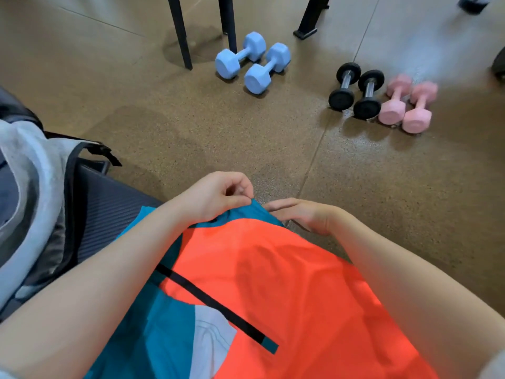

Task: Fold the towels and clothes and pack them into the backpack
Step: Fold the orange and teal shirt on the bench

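Left hand (216,196) is curled, thumb and fingertips pinching the far teal edge of the orange-and-teal garment (273,274). Right hand (303,214) is laid nearly flat, fingers straight, resting at the garment's far right corner; whether anything is pinched under it cannot be told. Garment is spread across the lap, touching both forearms, its long axis running from the body outward toward the hands, with a black zipper strip (216,302) set diagonally on it. The far edge is held directly under the left hand, so the left is judged nearer for any fold drawn back toward the body; the right is just beside the same edge. Backpack (41,203) is seen at the left, open, grey-lined, well to the left of both hands and closer to the left arm; a dark ribbed mat (109,214) lies between it and the garment. Fold is judged not yet made; packing not yet done.

Counts: one garment, one backpack, two hands. On the floor (191,138) beyond: two blue dumbbells (252,62), two black dumbbells (355,90), two pink dumbbells (407,105), well apart from the hands.
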Motion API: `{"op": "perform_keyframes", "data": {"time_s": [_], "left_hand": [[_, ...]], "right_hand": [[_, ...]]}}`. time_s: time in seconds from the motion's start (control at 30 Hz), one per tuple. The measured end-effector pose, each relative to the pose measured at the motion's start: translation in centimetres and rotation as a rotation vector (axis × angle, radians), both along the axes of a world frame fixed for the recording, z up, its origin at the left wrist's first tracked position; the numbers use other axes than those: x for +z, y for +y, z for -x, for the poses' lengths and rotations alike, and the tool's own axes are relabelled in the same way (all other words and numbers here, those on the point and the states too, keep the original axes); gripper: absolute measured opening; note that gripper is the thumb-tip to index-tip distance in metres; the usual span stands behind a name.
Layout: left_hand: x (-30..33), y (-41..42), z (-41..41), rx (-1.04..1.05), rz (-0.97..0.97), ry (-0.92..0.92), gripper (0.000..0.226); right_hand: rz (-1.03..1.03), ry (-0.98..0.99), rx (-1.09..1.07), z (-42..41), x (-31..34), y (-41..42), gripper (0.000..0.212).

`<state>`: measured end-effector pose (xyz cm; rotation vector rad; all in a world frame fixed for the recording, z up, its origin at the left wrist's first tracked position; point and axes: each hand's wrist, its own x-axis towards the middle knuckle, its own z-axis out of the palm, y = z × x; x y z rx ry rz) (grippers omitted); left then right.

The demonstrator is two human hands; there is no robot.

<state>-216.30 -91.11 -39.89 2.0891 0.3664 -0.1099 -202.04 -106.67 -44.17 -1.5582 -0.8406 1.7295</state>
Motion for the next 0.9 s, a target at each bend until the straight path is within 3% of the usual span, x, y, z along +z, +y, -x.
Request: {"op": "perform_keyframes", "data": {"time_s": [0.13, 0.27, 0.43, 0.53, 0.6, 0.73, 0.83, 0.9], "left_hand": [[0.8, -1.0, 1.0, 0.007, 0.124, -0.060, 0.033], [1.9, -2.0, 2.3, 0.005, 0.122, -0.153, 0.039], [2.3, -3.0, 4.9, -0.040, -0.024, -0.231, 0.034], [2.0, -3.7, 6.7, -0.026, -0.092, -0.268, 0.030], [1.3, -3.7, 7.9, 0.006, -0.128, -0.273, 0.029], [-0.3, -3.8, 8.6, 0.091, -0.324, -0.256, 0.023], [-0.4, -3.7, 8.0, 0.153, -0.514, -0.329, 0.026], [-0.3, -3.6, 7.3, 0.194, -0.638, -0.336, 0.029]], "right_hand": [[0.013, -0.015, 0.008, -0.3, -0.7, -0.7, 0.049], [-0.070, 0.051, -0.040, 0.9, 0.8, -0.5, 0.062], [-0.313, -0.209, 0.190, 2.9, 3.8, 1.3, 0.067], [-0.263, -0.574, 0.420, 3.3, 4.3, 1.3, 0.039], [-0.284, -0.897, 0.442, 3.2, 4.4, 0.6, 0.025], [-0.330, -1.530, 0.377, 2.5, 5.5, -2.7, 0.017], [-0.433, -1.805, 0.222, 3.9, 7.1, -5.0, 0.027], [-0.479, -1.861, 0.033, 7.3, 8.3, -5.8, 0.039]]}}
